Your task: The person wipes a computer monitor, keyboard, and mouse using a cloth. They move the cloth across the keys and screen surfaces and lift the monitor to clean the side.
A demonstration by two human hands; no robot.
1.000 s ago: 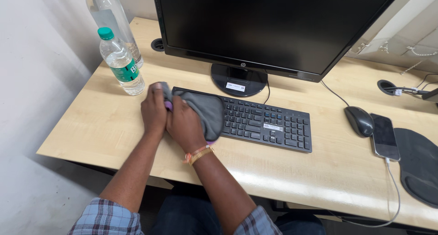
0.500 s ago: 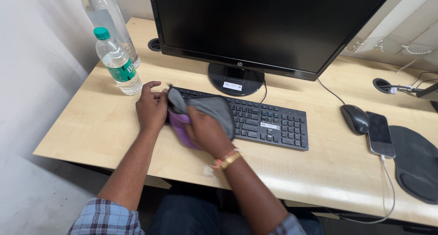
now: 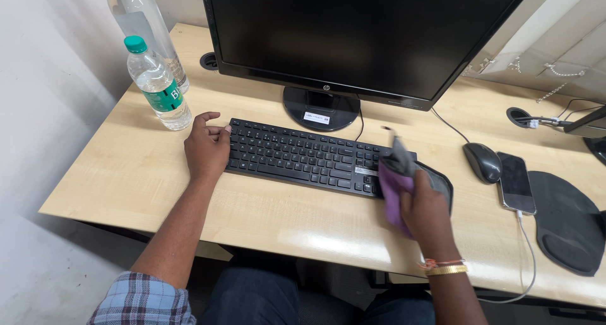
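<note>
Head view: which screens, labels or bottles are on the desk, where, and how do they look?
Monitor: behind the keyboard, wide, black, dark.
Phone: right of the mouse, flat, screen dark.
Capped bottle: back left, clear, green cap and label.
Taller bottle: behind it, clear.
Keyboard sticker: small, pale rectangle.

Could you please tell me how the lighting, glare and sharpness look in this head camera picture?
Head view: even indoor light; a soft glare band on the glossy pale wooden desk near its front edge; the black monitor screen is dark and nearly reflection-free; the black keyboard is sharp; the right hand gripping the grey-and-purple cloth is slightly blurred; the left hand is crisp.
</note>
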